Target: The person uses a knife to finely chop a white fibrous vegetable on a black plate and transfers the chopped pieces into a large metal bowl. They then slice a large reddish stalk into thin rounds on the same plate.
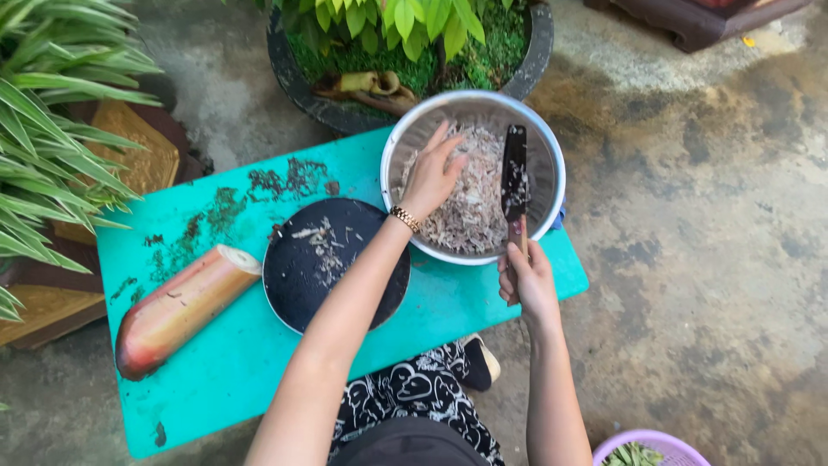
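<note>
Over the metal bowl (pixel 545 155), left hand (pixel 431 173) spreads open; right hand (pixel 528 280) grip clamps the knife (pixel 515 185).

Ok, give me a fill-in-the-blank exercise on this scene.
1. The left hand reaches into the metal ____.
2. The right hand holds a ____ by its wooden handle.
3. The round black board lies on a ____ table.
4. The cut banana stem lies to the ____ of the board.

Missing words: bowl; knife; turquoise; left
</note>
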